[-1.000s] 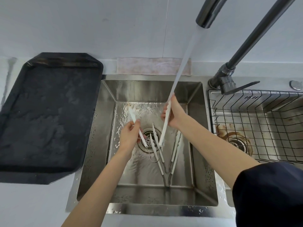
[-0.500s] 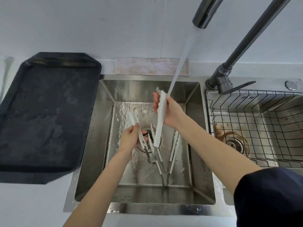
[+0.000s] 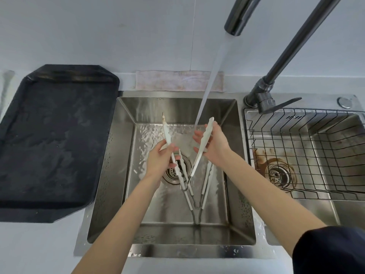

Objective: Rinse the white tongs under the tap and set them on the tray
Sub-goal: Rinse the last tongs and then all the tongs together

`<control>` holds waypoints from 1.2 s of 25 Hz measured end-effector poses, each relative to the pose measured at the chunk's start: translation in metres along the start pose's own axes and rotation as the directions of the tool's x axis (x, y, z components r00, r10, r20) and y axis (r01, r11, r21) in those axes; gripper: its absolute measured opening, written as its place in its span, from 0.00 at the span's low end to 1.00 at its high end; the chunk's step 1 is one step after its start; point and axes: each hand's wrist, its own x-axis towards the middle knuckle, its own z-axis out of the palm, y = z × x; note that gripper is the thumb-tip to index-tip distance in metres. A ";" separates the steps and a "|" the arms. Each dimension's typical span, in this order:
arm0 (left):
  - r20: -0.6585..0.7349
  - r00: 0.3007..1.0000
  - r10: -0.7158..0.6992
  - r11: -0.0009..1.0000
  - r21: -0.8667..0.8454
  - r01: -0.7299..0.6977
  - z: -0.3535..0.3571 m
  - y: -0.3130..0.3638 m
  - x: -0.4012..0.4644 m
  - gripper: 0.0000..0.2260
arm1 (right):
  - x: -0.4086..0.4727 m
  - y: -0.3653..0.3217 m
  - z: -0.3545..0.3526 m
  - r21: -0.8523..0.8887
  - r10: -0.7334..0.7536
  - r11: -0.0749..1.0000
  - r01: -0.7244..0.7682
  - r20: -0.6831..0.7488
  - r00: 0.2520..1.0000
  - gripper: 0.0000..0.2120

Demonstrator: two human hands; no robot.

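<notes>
I hold one pair of white tongs [image 3: 205, 139] spread in a V over the left sink basin [image 3: 126, 175]. My left hand [image 3: 160, 161] grips its left arm, whose tip points up. My right hand [image 3: 214, 145] grips its right arm just right of the water stream [image 3: 209, 89] that falls from the dark tap spout [image 3: 237, 18]. The stream lands between my hands. More white tongs [image 3: 207, 182] lie on the basin floor by the drain [image 3: 177, 171]. The black tray [image 3: 53, 139] sits on the counter left of the sink, with nothing on it.
A second basin on the right holds a black wire rack [image 3: 304, 155] over a rust-stained drain [image 3: 276, 173]. The tap base and lever [image 3: 266, 99] stand between the basins. A pinkish cloth [image 3: 177, 81] lies along the wall behind the sink.
The tongs have spread wider into a V. My left hand has lifted its arm so the tip points up, and my right hand has moved right, out of the stream.
</notes>
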 end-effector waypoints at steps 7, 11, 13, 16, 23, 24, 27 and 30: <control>0.175 0.973 -0.148 0.989 0.027 0.145 0.027 -0.001 0.012 0.15 | -0.023 0.004 -0.018 -0.329 -0.310 0.899 0.291 -0.007 0.951 0.09; 0.271 0.942 -0.200 0.979 0.030 0.199 0.046 0.001 0.021 0.17 | -0.033 -0.009 -0.025 -0.354 -0.410 0.847 0.397 0.042 0.911 0.01; 0.298 0.928 -0.222 0.974 0.035 0.222 0.053 0.002 0.021 0.17 | -0.038 -0.014 -0.024 -0.374 -0.446 0.818 0.437 0.068 0.892 0.03; 0.314 0.911 -0.267 0.964 0.063 0.260 0.060 -0.001 0.018 0.17 | -0.042 -0.018 -0.021 -0.381 -0.477 0.792 0.477 0.102 0.873 0.07; 0.331 0.903 -0.272 0.962 0.071 0.264 0.059 -0.002 0.013 0.14 | -0.035 -0.012 -0.024 -0.516 -0.500 0.711 0.478 0.107 0.860 0.22; 0.330 0.903 -0.273 0.962 0.071 0.265 0.059 -0.002 0.013 0.14 | -0.031 -0.012 -0.026 -0.528 -0.492 0.715 0.458 0.084 0.866 0.25; 0.335 0.906 -0.260 0.965 0.063 0.254 0.056 0.000 0.009 0.11 | -0.018 -0.012 -0.033 -0.536 -0.470 0.746 0.395 -0.005 0.882 0.23; 0.321 0.921 -0.219 0.973 0.001 0.231 0.045 0.003 0.007 0.10 | -0.005 -0.008 -0.040 -0.526 -0.370 0.801 0.286 -0.059 0.927 0.17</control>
